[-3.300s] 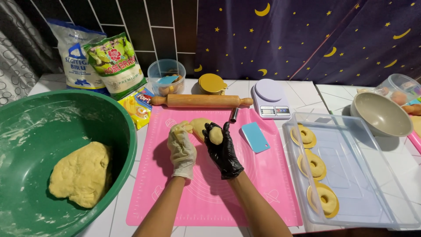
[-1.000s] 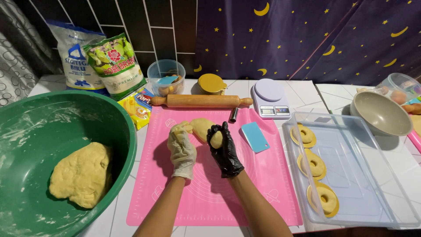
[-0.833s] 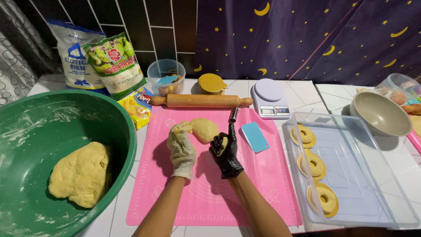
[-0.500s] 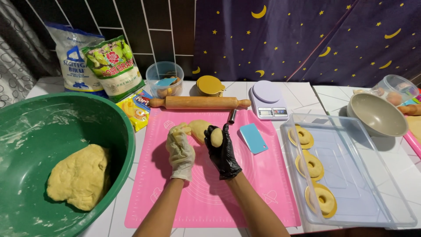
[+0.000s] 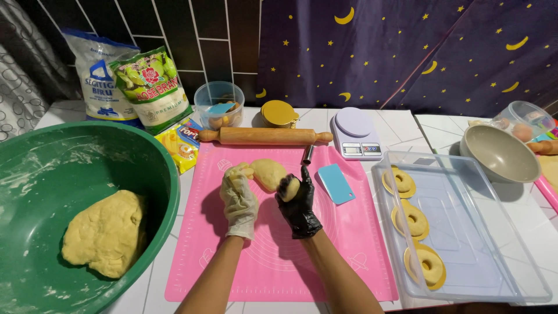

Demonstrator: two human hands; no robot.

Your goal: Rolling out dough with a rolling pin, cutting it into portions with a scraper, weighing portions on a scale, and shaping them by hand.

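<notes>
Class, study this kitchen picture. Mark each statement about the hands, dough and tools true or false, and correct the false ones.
1. The right hand wears a black glove and holds a small piece of dough. True.
2. The clear tray holds five dough rings. False: three dough rings lie in it.
3. The rolling pin lies at the far edge of the pink mat. True.
4. The green bowl is empty. False: a large lump of dough sits inside.
5. The left hand is bare. False: it wears a pale glove.
</notes>
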